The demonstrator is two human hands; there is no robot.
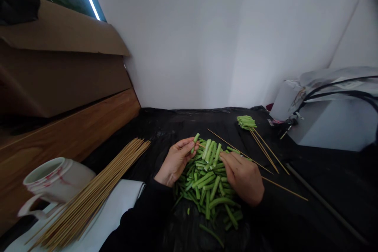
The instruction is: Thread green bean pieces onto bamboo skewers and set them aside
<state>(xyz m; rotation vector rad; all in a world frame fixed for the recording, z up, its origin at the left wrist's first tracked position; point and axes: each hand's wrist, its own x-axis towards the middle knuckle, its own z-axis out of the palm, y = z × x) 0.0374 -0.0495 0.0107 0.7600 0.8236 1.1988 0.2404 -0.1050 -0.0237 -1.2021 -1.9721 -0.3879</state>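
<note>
Pinching a bean piece (195, 138) between thumb and forefinger, the left hand (175, 161) has its grip closed on the lower end, and the free end points up and away. The right hand (243, 177) has its grip closed around a held skewer (283, 188). The bare tail of this stick runs out to the right and toward the person. A row of threaded pieces (211, 150) sits just left of the right knuckles.

Key relation: the bean piece lies to the left of the threaded row, just beside its far-left end. The skewer tip is hidden among the greens, so its exact position cannot be confirmed. The bean piece stands crosswise to the skewer's long axis. The left hand is the nearer one to the piece.

Below both hands lies the heap of cut beans (206, 193), on the surface (165, 126), which is covered in black sheeting.

Clearances:
- Right: a loose skewer (260, 165) lies close behind the right hand; two loaded skewers (246, 123) lie farther back, and a white box (325, 126) bounds that side.
- Left: a bundle of bare skewers (97, 189) and a mug (53, 177) lie well apart from the hands.
- Far side: bare black sheeting lies open up to the wall.
</note>
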